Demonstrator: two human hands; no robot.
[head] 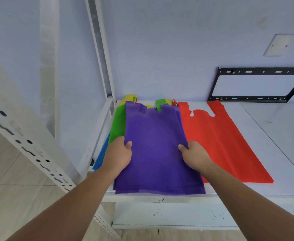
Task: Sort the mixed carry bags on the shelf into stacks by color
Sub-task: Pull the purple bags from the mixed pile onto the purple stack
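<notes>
Hands, L [119, 153] & R [194, 156], both grip purple bag [157, 150] atop mixed pile [117, 126]; next, prob. lift it clear of red bag [217, 136].

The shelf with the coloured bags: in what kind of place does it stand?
Probably a plain indoor storeroom or workroom, not surely. A white metal rack with slotted uprights stands on a tiled floor against a bare painted wall, and an empty black mounting bracket hangs on that wall.

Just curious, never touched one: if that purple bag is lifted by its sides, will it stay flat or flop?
Probably flops: the purple bag looks thin and creased. Likely light: left hand and right hand pinch only its edges, thumbs on top.
</notes>
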